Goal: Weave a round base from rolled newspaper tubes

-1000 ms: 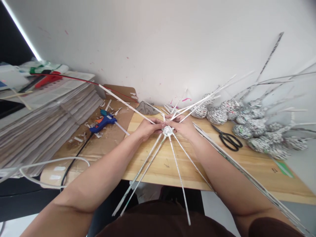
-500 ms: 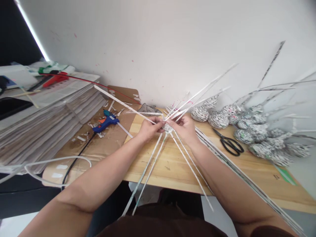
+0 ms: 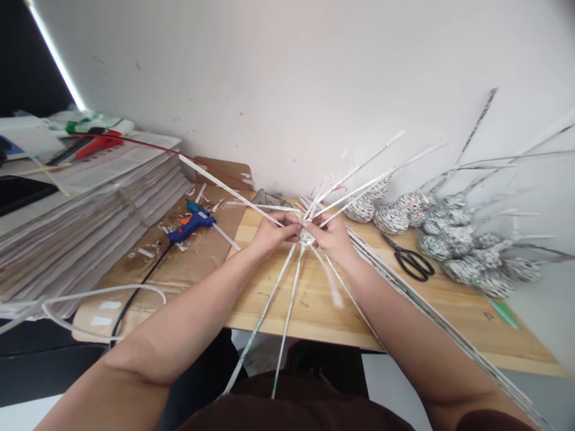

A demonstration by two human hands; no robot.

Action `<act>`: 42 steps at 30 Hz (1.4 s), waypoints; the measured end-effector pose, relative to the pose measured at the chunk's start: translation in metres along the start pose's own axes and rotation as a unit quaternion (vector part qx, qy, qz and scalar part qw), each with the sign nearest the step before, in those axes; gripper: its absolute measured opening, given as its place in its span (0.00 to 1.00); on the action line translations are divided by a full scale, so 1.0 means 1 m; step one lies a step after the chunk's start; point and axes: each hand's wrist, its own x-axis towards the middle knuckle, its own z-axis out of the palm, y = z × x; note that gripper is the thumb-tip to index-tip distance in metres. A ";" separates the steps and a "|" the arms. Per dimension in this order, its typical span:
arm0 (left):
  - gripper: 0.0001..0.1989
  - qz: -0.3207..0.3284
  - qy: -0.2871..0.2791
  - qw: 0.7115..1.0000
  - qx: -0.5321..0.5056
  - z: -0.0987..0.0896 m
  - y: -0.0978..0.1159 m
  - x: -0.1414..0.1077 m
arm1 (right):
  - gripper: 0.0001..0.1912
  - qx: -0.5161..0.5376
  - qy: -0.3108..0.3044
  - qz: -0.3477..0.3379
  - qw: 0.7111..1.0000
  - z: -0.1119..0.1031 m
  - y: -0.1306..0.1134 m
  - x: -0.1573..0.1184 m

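Observation:
Between my hands is a small round piece woven from rolled newspaper strips (image 3: pixel 307 237), held a little above the wooden board. Long paper strips (image 3: pixel 262 317) fan out from it toward me, to the left and toward the wall. My left hand (image 3: pixel 277 231) pinches its left side, thumb on top. My right hand (image 3: pixel 331 236) grips the right side, thumb and fingers closed at the base of the strips. Both thumbs nearly meet over the weaving. The fingertips behind it are partly hidden. One strip below my right hand is blurred.
Several finished woven paper balls (image 3: pixel 390 218) with long tails stand at the right by the wall. Black scissors (image 3: pixel 412 263) and a bundle of paper strips (image 3: pixel 431 311) lie to the right. At the left are a blue glue gun (image 3: pixel 193 224) and a tall newspaper stack (image 3: pixel 135 203).
The strips have shifted around the woven piece: one near strip swung to the right, another on the right is now blurred by motion. The upper strips have spread differently. Both hands keep their grip.

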 end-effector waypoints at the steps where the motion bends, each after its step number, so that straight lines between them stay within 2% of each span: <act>1: 0.17 -0.006 0.001 1.000 0.003 0.000 0.000 0.000 | 0.17 0.018 0.010 0.020 1.000 0.002 -0.001 -0.001; 4: 0.16 -0.016 0.002 1.000 0.015 0.001 -0.002 0.001 | 0.16 0.043 0.049 0.071 0.995 0.007 -0.003 -0.002; 9: 0.17 -0.016 -0.007 0.999 0.038 0.003 -0.004 -0.003 | 0.13 0.013 0.082 0.091 0.992 0.011 0.002 -0.006; 14: 0.17 0.039 0.049 0.996 0.070 0.006 -0.011 -0.004 | 0.08 0.003 0.072 0.050 0.996 0.012 0.015 -0.009; 20: 0.19 0.039 0.056 0.996 0.050 0.004 -0.023 0.001 | 0.06 0.058 0.081 0.056 0.993 0.013 0.022 -0.009; 25: 0.21 0.011 0.043 0.998 0.038 0.004 -0.021 0.000 | 0.06 0.083 0.070 0.082 0.991 0.012 0.023 -0.007; 30: 0.21 0.000 0.024 0.999 0.043 0.005 -0.017 -0.002 | 0.11 0.125 0.022 0.097 0.987 0.011 0.023 -0.007; 37: 0.25 -0.015 0.019 0.999 0.045 0.006 -0.012 -0.004 | 0.07 0.139 0.046 0.105 0.984 0.013 0.025 -0.008; 42: 0.24 -0.027 -0.003 0.998 0.062 0.005 -0.010 -0.005 | 0.07 0.127 0.018 0.077 0.989 0.009 0.030 -0.008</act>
